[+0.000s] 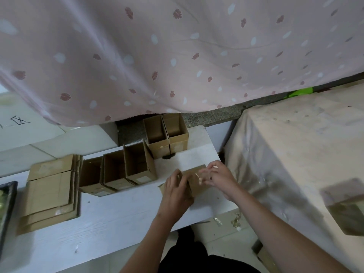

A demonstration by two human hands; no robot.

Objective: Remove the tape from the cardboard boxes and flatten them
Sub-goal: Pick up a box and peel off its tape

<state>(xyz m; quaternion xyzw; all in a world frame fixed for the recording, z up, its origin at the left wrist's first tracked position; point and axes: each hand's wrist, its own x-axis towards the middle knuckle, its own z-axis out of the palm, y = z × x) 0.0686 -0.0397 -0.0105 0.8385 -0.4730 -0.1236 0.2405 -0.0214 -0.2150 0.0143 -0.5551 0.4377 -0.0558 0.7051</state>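
Left hand (176, 191) grips small cardboard box (194, 179) from its near side; right hand (217, 177), fingers curled, pinches at its taped top.

Left hand (175, 196): bare, no ring, glove or watch.
Right hand (220, 180): bare, blurred at the fingertips, nothing worn.
Forearms: both uncovered along all the length that shows; no sleeve or cuff in sight.
Clothing: a dark, black-looking garment (197, 257) just below the white table (110, 223) edge.
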